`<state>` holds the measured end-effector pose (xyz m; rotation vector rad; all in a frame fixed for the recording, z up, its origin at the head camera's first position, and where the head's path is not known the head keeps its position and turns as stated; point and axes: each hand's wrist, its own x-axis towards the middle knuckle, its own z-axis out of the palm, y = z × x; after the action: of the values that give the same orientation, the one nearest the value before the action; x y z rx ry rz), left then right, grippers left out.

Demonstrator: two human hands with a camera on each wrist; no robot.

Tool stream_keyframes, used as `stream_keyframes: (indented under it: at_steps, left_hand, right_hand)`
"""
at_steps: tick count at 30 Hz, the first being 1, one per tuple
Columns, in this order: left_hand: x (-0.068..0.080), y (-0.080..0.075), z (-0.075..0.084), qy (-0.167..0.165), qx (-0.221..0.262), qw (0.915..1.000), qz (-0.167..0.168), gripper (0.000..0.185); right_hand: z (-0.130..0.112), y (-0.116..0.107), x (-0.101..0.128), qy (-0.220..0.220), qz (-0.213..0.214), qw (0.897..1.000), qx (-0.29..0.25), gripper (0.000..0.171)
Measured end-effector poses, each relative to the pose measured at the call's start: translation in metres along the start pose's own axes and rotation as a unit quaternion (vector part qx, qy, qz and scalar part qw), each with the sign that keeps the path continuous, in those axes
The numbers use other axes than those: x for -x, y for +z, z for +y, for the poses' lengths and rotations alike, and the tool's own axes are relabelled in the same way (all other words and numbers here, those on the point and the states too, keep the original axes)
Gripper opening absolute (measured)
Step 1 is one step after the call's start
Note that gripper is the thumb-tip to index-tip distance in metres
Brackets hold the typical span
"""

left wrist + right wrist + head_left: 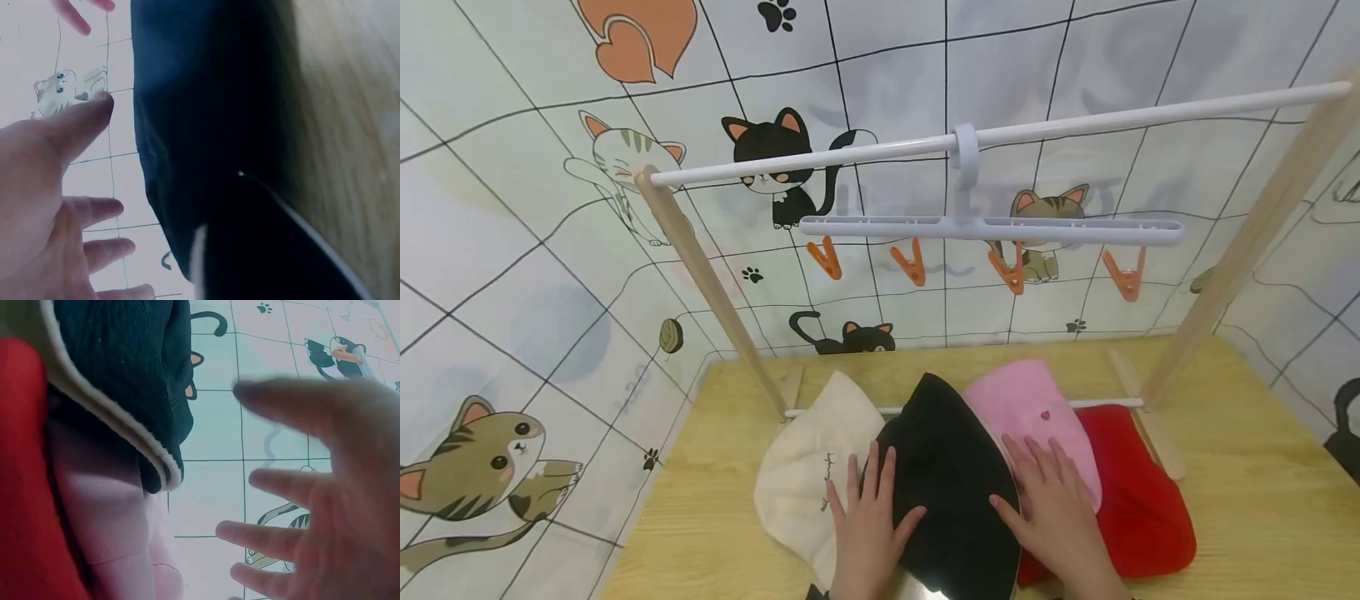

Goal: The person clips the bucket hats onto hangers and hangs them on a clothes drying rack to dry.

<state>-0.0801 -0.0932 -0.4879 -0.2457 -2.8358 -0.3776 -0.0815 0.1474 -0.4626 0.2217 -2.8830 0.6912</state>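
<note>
Head view shows four hats lying overlapped in a row on the wooden table [1262, 500], under a small drying rack: a cream hat [805, 467], a black hat [947, 475] in the middle, a pink hat [1037, 408] and a red hat [1142, 492]. The black hat lies over the edges of the cream and pink ones, near the table's front edge and in front of the rack's lower rail [1105, 403].

The likely trouble lies in that overlap. Because the black hat rests on its neighbours, pulling or lifting it could drag the cream or pink hat along or disturb the row. Its near brim seems to reach the table's front edge, so a push toward the person could slide it off. A high, careless lift might also knock the white clip hanger [992, 228] with its orange clips [910, 262] on the top rail [1120, 121].

The left hand [868, 521] lies flat, fingers straight and slightly spread, pressing where the black hat meets the cream one. The right hand [1052, 500] is likewise flat and spread, across the black hat's right edge and the pink hat. Both wrist views show extended fingers; neither hand grasps anything.
</note>
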Motion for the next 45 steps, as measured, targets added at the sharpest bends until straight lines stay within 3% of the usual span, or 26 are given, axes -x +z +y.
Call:
stream_keyframes:
  at_steps: [4,13,16,20,23,26,31,35,38,45]
  left_hand:
    - [-0.003,0.003,-0.005,-0.031,0.031,0.9990,0.001,0.075]
    - [-0.005,0.007,-0.009,-0.054,0.035,0.9938,0.091,0.065]
    - [-0.006,0.008,-0.008,-0.070,0.028,0.9921,0.100,0.063]
    - [-0.008,0.007,-0.008,-0.099,0.055,0.9899,0.085,0.060]
    - [-0.009,0.006,-0.008,-0.112,0.120,0.9840,0.070,0.052]
    - [-0.012,0.003,-0.009,-0.114,0.197,0.9726,0.047,0.046]
    - [-0.016,-0.003,-0.011,-0.093,0.284,0.9544,0.004,0.046]
    - [-0.017,-0.007,-0.013,-0.065,0.311,0.9479,-0.018,0.050]
    - [-0.016,-0.010,-0.015,-0.048,0.317,0.9471,-0.020,0.052]
    - [-0.023,-0.018,-0.019,-0.025,0.359,0.9331,-0.008,0.056]
  right_hand:
    - [-0.001,-0.005,-0.002,0.029,0.006,0.999,-0.027,0.086]
    - [-0.011,-0.010,-0.001,0.052,0.028,0.996,-0.069,0.071]
    - [-0.012,-0.009,0.000,0.054,0.029,0.995,-0.073,0.068]
    - [-0.013,-0.008,0.000,0.059,0.031,0.995,-0.076,0.065]
    - [-0.013,-0.007,0.001,0.063,0.031,0.995,-0.077,0.063]
    - [-0.012,-0.005,0.001,0.060,0.039,0.994,-0.079,0.060]
    - [-0.011,-0.003,0.002,0.049,0.060,0.993,-0.085,0.057]
    - [-0.011,-0.003,0.001,0.054,0.059,0.993,-0.092,0.056]
    - [-0.011,-0.003,0.000,0.058,0.057,0.992,-0.099,0.055]
    - [-0.012,-0.003,-0.002,0.060,0.057,0.991,-0.108,0.055]
